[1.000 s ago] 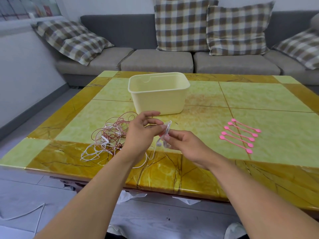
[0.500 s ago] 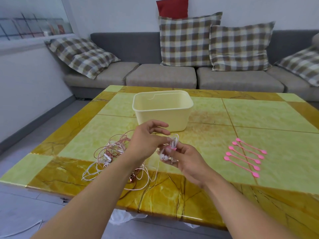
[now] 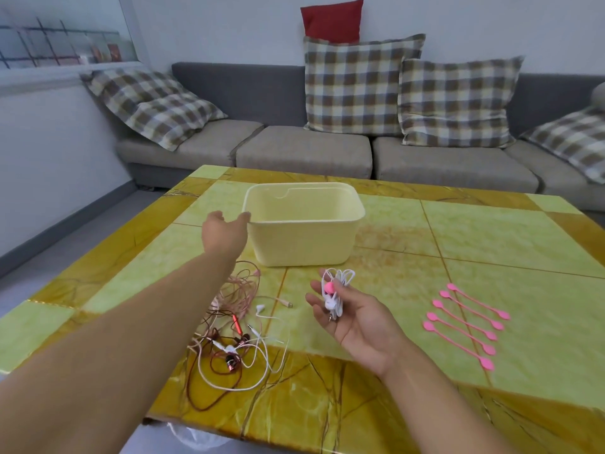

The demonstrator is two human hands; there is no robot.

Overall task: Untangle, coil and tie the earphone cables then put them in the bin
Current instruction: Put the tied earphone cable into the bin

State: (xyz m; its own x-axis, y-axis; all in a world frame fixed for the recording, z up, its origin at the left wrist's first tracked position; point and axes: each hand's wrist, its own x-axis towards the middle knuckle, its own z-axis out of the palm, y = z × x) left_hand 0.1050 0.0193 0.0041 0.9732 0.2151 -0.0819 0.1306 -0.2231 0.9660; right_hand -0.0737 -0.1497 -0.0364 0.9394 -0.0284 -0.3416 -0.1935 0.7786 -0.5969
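Observation:
A cream plastic bin (image 3: pixel 327 244) stands on the table's far middle. My left hand (image 3: pixel 224 232) reaches out to its left corner, fingers spread, the thumb touching the rim. My right hand (image 3: pixel 355 317) lies palm up in front of the bin. Its thumb pins a coiled white earphone cable (image 3: pixel 337 291), bound with a pink tie, against the fingers. A tangle of pink, white and dark red earphone cables (image 3: pixel 230 326) lies on the table under my left forearm.
Several pink cable ties (image 3: pixel 465 324) lie in a row at the right on the yellow-green marble table (image 3: pixel 491 244). A grey sofa (image 3: pixel 304 152) with checked cushions stands behind the table. A crumpled plastic bag (image 3: pixel 193 437) shows below the near edge.
My left hand has let go of the white coil and moved forward to the bin's left corner. My right hand keeps the tied coil and has turned palm up.

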